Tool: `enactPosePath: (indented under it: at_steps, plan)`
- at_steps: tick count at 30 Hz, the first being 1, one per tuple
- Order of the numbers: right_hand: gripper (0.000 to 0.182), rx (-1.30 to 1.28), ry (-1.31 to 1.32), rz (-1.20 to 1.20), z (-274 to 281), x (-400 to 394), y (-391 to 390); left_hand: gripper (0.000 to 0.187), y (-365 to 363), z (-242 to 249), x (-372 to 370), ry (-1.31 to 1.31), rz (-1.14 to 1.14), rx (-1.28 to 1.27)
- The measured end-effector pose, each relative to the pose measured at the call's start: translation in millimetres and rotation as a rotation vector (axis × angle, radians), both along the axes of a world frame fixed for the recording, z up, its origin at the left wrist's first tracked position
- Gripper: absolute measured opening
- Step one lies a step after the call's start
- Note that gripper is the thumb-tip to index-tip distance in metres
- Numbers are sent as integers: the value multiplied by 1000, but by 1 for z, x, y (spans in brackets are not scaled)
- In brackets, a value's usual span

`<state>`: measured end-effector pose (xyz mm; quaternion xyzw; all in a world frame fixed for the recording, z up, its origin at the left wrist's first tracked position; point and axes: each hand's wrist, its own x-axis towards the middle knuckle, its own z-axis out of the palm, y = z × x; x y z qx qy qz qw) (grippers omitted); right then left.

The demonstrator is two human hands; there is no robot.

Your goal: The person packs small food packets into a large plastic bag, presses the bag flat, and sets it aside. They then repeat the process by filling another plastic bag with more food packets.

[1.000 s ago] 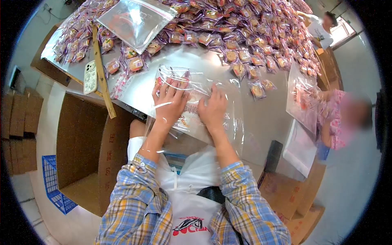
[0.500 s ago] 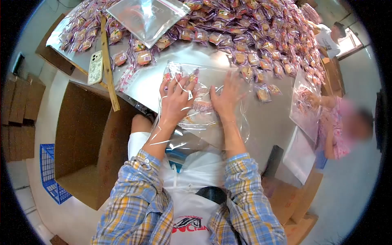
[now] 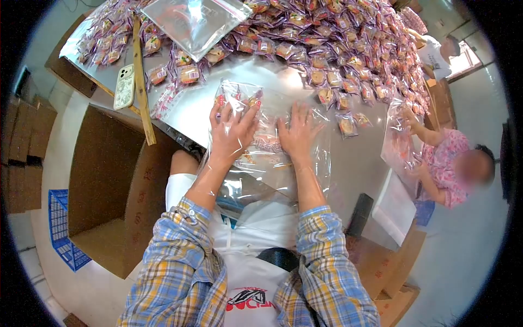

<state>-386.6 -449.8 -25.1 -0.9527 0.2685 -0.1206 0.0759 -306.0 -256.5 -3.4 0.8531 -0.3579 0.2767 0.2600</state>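
A large clear plastic bag (image 3: 272, 163) with red and orange print lies in front of me at the table edge. Its film glints across my wrists and forearms, which reach into it. My left hand (image 3: 233, 133) rests with spread fingers at the bag's far left part, its fingertips by a few small wrapped snack packs (image 3: 254, 102) under the film. Flat on the right part of the bag lies my right hand (image 3: 297, 136), fingers spread and nothing gripped. Beyond both hands, single packs (image 3: 346, 125) lie on the metal table (image 3: 354, 163).
A heap of purple-wrapped snack packs (image 3: 338, 49) covers the far table. Clear zip bags (image 3: 196, 24), a wooden strip (image 3: 141, 82) and a phone (image 3: 124, 87) lie left. An open carton (image 3: 109, 191) stands below. At right, a person in pink (image 3: 449, 158) handles another bag (image 3: 400, 136).
My right hand has come slightly nearer and settled on the bag. My left hand has barely moved. The person at right has shifted, with both arms now reaching to their bag.
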Motion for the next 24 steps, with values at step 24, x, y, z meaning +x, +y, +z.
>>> enactPosePath:
  at_steps: [24]
  plan:
    - [82, -41, 88, -83, 13, 0, 6, 47, -2, -1, 0, -3, -22, -23]
